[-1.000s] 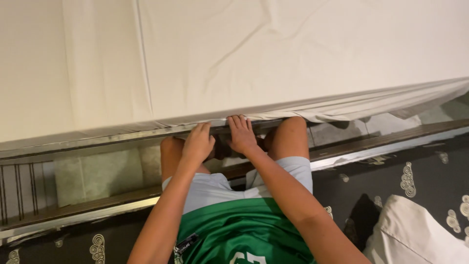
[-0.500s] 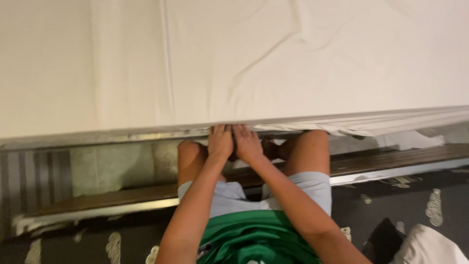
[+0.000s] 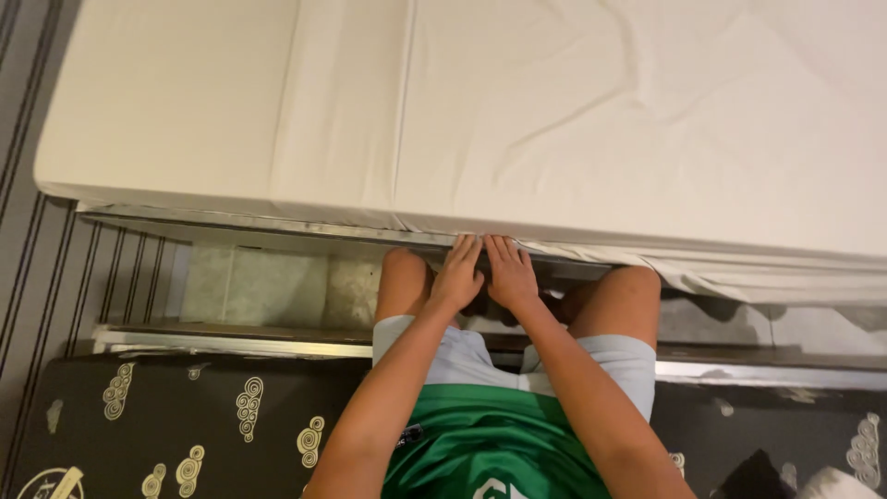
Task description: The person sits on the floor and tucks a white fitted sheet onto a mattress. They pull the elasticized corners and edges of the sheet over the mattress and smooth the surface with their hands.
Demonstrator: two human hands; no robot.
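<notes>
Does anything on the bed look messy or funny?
Yes. The white sheet has creases across the top, and right of the hands its edge hangs loose and wrinkled instead of tucked flat. Left of the hands the edge runs straight along the mattress.

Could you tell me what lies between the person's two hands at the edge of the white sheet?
Nothing: in the head view the left hand and right hand sit side by side, almost touching, fingertips at the white sheet edge.
</notes>
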